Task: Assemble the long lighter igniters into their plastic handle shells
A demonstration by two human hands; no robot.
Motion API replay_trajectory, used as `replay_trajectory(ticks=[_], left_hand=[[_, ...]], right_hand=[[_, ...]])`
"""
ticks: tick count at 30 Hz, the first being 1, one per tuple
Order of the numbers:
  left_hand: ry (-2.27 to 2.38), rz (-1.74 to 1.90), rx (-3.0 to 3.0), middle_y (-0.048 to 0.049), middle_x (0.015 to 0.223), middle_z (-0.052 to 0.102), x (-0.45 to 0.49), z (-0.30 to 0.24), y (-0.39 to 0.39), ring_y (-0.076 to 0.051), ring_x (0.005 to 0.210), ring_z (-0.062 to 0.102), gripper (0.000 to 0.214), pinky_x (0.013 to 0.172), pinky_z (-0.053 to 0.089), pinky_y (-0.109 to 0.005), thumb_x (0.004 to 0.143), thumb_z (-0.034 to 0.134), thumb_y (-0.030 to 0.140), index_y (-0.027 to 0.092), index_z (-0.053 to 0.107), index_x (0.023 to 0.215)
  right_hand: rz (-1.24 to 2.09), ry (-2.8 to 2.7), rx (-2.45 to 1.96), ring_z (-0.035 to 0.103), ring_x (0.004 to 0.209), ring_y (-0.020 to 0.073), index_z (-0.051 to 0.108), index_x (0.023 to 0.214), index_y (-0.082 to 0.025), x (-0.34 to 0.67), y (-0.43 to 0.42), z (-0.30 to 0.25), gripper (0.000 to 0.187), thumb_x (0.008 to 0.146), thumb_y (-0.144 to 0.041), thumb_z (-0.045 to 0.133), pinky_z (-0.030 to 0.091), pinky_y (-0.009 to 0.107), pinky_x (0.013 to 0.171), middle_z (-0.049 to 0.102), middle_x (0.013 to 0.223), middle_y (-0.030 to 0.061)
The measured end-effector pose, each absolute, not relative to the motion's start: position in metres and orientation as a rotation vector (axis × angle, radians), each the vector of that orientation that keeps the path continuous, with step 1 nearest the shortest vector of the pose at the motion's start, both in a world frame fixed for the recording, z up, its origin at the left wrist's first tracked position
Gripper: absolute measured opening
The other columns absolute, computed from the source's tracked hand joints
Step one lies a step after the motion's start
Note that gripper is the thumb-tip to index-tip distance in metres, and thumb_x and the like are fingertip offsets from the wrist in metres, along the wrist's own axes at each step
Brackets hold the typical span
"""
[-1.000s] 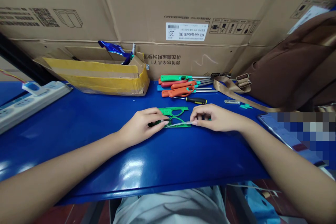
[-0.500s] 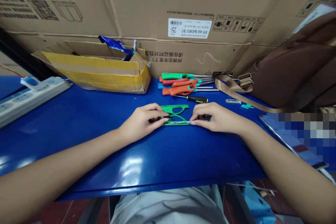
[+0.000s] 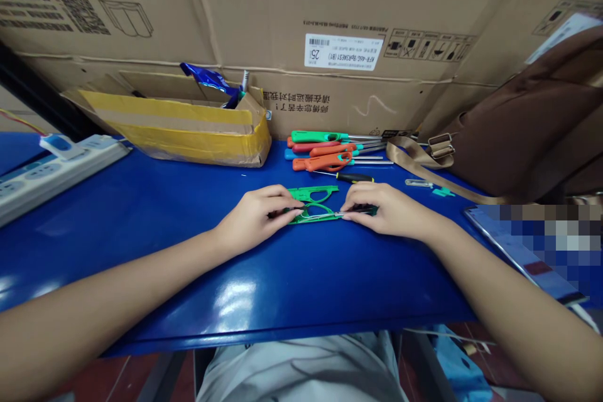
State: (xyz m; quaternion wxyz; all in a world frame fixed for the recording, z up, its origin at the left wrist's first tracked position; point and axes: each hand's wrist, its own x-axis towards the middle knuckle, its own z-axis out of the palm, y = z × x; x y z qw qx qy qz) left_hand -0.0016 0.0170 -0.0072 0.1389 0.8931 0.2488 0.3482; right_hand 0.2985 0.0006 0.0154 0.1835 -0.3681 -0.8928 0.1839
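Note:
A green plastic lighter shell lies flat on the blue table, with a second green shell half just behind it. My left hand pinches the shell's left end. My right hand pinches its right end, fingers curled. A thin clear tube or wire runs along the shell between my fingertips; what is inside is too small to make out.
Several finished long lighters in green, red, orange and blue lie behind, beside a black-handled screwdriver. A taped cardboard box stands back left, a power strip far left, a brown bag right, a phone near right.
Both hands and the green shell stay almost in place; the fingertips have shifted slightly along the shell. The camera has tilted a little.

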Motion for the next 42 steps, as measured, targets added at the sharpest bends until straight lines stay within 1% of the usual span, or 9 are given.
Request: replay_trajectory(ticks=[4, 11, 19, 24, 28, 30, 32, 36, 42], left_hand=[[0.702, 1.031, 2.59, -0.0071, 0.095, 0.073, -0.001, -0.008, 0.017, -0.015, 0.083, 0.072, 0.019, 0.077, 0.059, -0.025, 0.099, 0.063, 0.025, 0.017, 0.078, 0.107], [0.732, 1.031, 2.554, -0.0067, 0.098, 0.076, -0.002, -0.009, 0.016, -0.016, 0.084, 0.073, 0.021, 0.078, 0.059, -0.025, 0.099, 0.063, 0.028, 0.019, 0.078, 0.11], [0.689, 0.989, 2.531, -0.0067, 0.095, 0.073, 0.0, -0.01, 0.017, -0.014, 0.083, 0.071, 0.016, 0.077, 0.058, -0.024, 0.096, 0.068, 0.021, 0.017, 0.08, 0.105], [0.705, 0.952, 2.512, -0.0066, 0.096, 0.073, 0.001, -0.008, 0.014, -0.014, 0.082, 0.071, 0.018, 0.075, 0.059, -0.025, 0.096, 0.065, 0.021, 0.018, 0.079, 0.107], [0.718, 0.876, 2.496, -0.0083, 0.103, 0.073, 0.0, -0.006, 0.01, -0.013, 0.077, 0.07, 0.026, 0.061, 0.057, -0.021, 0.097, 0.06, 0.021, 0.018, 0.077, 0.117], [0.725, 0.843, 2.496, -0.0089, 0.104, 0.072, 0.0, -0.005, 0.009, -0.013, 0.077, 0.07, 0.029, 0.058, 0.057, -0.02, 0.096, 0.059, 0.022, 0.017, 0.075, 0.12], [0.715, 0.829, 2.522, -0.0096, 0.106, 0.072, -0.001, -0.005, 0.008, -0.015, 0.081, 0.071, 0.03, 0.065, 0.06, -0.022, 0.096, 0.06, 0.023, 0.015, 0.074, 0.121], [0.667, 0.804, 2.592, -0.0105, 0.111, 0.072, -0.002, -0.005, 0.007, -0.018, 0.093, 0.072, 0.033, 0.086, 0.061, -0.029, 0.094, 0.063, 0.023, 0.013, 0.071, 0.124], [0.63, 0.806, 2.635, -0.0112, 0.112, 0.073, -0.003, -0.006, 0.006, -0.019, 0.099, 0.072, 0.032, 0.092, 0.059, -0.029, 0.095, 0.063, 0.02, 0.01, 0.07, 0.124]], right_hand=[[0.597, -2.422, -1.047, 0.067, 0.089, 0.0202, 0.075, 0.096, -0.019, 0.292, 0.0, 0.014, 0.016, 0.096, -0.031, 0.065, 0.052, 0.035, 0.083, 0.073, 0.097, 0.008], [0.763, -2.297, -1.13, 0.066, 0.079, 0.019, 0.071, 0.082, -0.02, 0.281, -0.001, 0.009, 0.016, 0.092, -0.032, 0.067, 0.051, 0.034, 0.077, 0.072, 0.085, 0.0053], [0.879, -2.265, -1.22, 0.062, 0.075, 0.017, 0.069, 0.078, -0.019, 0.278, -0.003, 0.013, 0.014, 0.089, -0.029, 0.068, 0.048, 0.031, 0.073, 0.069, 0.079, 0.0034], [0.853, -2.308, -1.254, 0.061, 0.075, 0.017, 0.067, 0.081, -0.019, 0.281, -0.005, 0.013, 0.013, 0.09, -0.027, 0.067, 0.048, 0.031, 0.071, 0.068, 0.08, 0.0033], [0.667, -2.408, -1.133, 0.061, 0.086, 0.0191, 0.066, 0.091, -0.019, 0.283, -0.009, 0.014, 0.006, 0.093, -0.023, 0.062, 0.05, 0.033, 0.079, 0.067, 0.093, 0.006], [0.588, -2.402, -1.075, 0.061, 0.089, 0.0196, 0.066, 0.098, -0.02, 0.28, -0.011, 0.015, 0.007, 0.093, -0.023, 0.063, 0.05, 0.033, 0.081, 0.066, 0.099, 0.0073], [0.549, -2.407, -1.028, 0.061, 0.091, 0.0197, 0.065, 0.101, -0.02, 0.276, -0.014, 0.014, 0.008, 0.094, -0.024, 0.064, 0.051, 0.033, 0.082, 0.065, 0.101, 0.0074], [0.481, -2.477, -0.964, 0.062, 0.096, 0.0202, 0.065, 0.101, -0.021, 0.269, -0.02, 0.012, 0.007, 0.096, -0.025, 0.063, 0.05, 0.033, 0.086, 0.065, 0.102, 0.0068], [0.447, -2.521, -1.052, 0.064, 0.091, 0.0178, 0.062, 0.102, -0.021, 0.265, -0.025, 0.009, 0.005, 0.099, -0.024, 0.059, 0.049, 0.03, 0.081, 0.066, 0.103, 0.0048]])
